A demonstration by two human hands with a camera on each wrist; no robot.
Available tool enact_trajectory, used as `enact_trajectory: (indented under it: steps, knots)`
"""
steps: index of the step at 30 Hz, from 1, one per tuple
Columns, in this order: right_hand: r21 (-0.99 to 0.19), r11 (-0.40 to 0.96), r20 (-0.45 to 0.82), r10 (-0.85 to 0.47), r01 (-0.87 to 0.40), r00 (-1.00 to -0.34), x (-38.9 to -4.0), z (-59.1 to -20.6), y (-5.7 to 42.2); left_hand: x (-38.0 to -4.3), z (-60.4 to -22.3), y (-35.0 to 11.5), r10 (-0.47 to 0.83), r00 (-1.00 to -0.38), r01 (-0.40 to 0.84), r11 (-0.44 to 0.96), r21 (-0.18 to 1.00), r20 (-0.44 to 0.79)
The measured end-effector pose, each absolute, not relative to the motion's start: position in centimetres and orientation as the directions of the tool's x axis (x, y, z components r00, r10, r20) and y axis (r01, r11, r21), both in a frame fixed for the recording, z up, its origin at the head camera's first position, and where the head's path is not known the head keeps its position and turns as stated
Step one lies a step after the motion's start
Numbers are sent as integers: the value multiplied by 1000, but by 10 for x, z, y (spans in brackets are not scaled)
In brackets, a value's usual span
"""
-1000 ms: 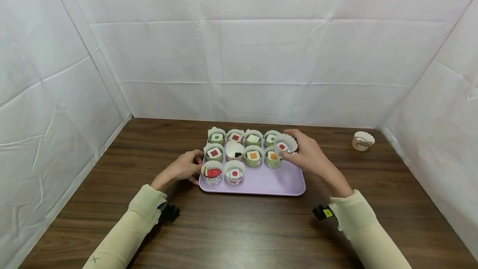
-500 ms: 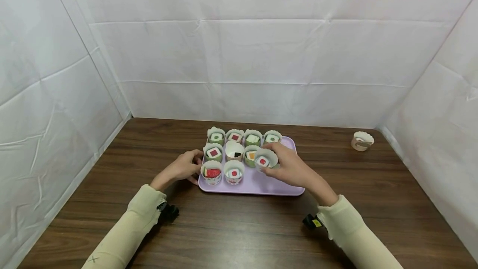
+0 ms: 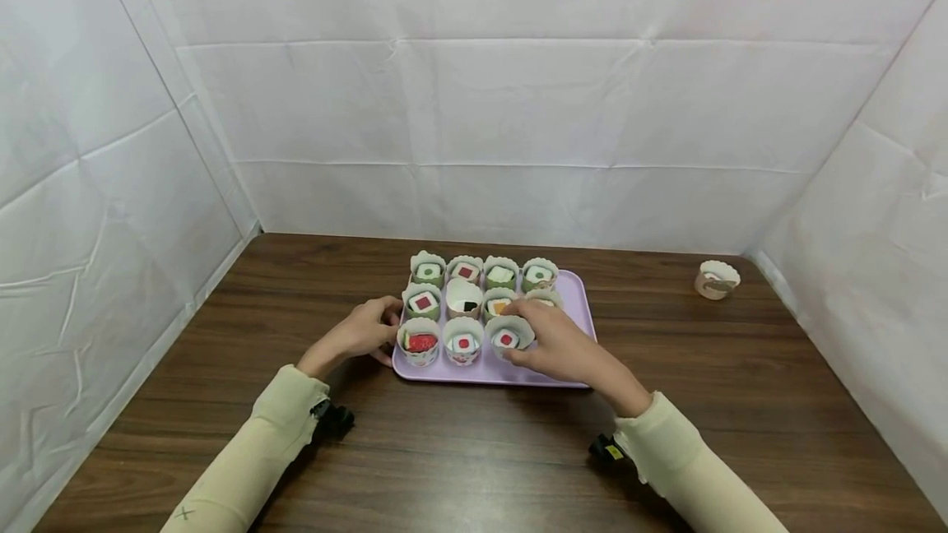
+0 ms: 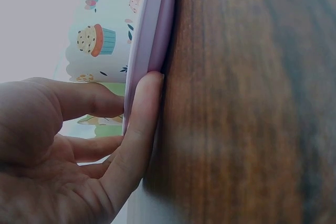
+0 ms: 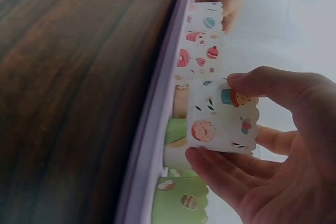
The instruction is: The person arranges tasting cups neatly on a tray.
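Note:
My right hand (image 3: 559, 344) holds a paper baking cup (image 5: 215, 116) printed with a cupcake and a doughnut, thumb on one side and fingers on the other. Inside this cup lies a white square piece with a red centre (image 3: 507, 339). The cup is over the front row of a lilac tray (image 3: 548, 375), just right of a similar baking cup (image 3: 463, 342); in the right wrist view its base looks slightly above the tray. At the tray's left edge, my left hand (image 3: 364, 331) pinches the rim (image 4: 140, 61) between thumb and fingers.
Baking cups with sushi-like pieces stand in rows on the tray, including a front-left cup with a red piece (image 3: 421, 344) and a green cup (image 3: 538, 273) at the back. Another cup (image 3: 717, 280) sits apart on the wooden table (image 3: 459, 459). White sheeting (image 3: 518, 105) surrounds the table.
My right hand has carried the cup left and towards the front, from the tray's right side to the front row. My left hand has stayed at the tray's edge.

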State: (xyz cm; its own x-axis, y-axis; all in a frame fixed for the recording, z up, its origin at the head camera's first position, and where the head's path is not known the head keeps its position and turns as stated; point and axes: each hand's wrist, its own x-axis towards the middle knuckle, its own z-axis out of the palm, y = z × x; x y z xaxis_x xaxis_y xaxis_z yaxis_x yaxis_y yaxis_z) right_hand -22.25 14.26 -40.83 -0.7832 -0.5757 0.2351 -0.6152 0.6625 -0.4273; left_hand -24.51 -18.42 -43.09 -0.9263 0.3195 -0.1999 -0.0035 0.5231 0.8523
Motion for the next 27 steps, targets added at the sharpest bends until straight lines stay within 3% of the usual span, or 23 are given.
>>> enact_trajectory:
  steps: [9, 27]
  knots:
    - [-436, 706, 141, -559, -559, -817, -225, -419, 141, -245, -431, -185, 326, -926, 7, 519, 855, -191]
    - [-433, 665, 167, -604, -608, -780, -227, -423, 141, -247, -431, -184, 314, -928, -5, 532, 847, -202]
